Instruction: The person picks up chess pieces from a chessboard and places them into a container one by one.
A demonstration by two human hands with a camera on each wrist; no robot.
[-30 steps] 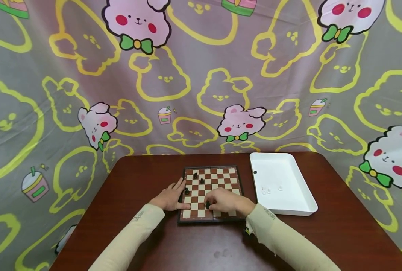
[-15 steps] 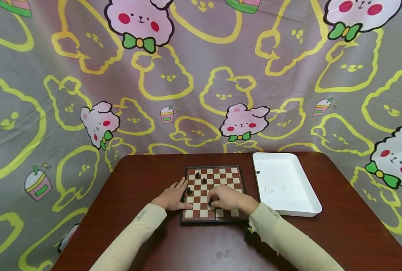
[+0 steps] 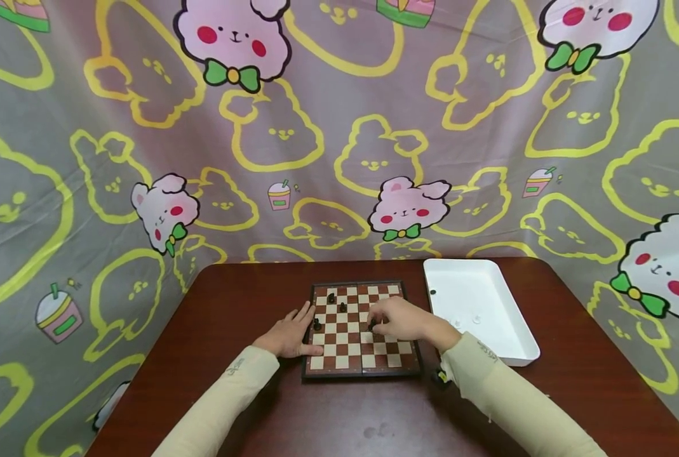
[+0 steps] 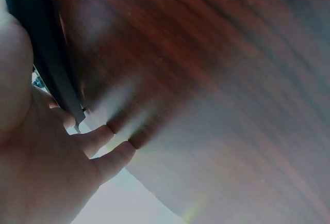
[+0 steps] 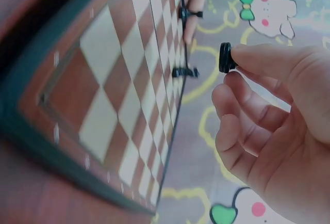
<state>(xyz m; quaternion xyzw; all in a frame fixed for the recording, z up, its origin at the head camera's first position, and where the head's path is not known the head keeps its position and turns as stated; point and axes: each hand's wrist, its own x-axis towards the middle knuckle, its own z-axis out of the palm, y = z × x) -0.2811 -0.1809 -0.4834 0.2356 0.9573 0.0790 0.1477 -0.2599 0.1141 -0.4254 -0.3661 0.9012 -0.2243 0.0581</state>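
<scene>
A brown-and-cream chessboard (image 3: 339,363) with a dark rim lies on the table. My left hand (image 3: 289,336) rests at its left edge, fingers spread and the thumb over the board; in the left wrist view fingertips touch the wood. My right hand (image 3: 399,317) pinches a black chess piece (image 5: 225,58) over the board's right half. Its round base shows in the right wrist view, standing clear of the board; fingers hide the rest. Left on the board stand a black knight (image 3: 331,298), a smaller black piece (image 3: 343,308) and another black piece (image 3: 317,324) beside my left hand.
To the right of the board, a white tray (image 3: 510,304) holds a small black piece (image 3: 433,292) and a few clear or white pieces (image 3: 476,319). Under my right wrist is a dark object (image 3: 441,379), partly hidden. A patterned curtain (image 3: 316,158) hangs behind the brown table (image 3: 242,285).
Holding the black chess piece, my right hand has moved right and farther away from the board's lower middle. My left hand stays on the left edge.
</scene>
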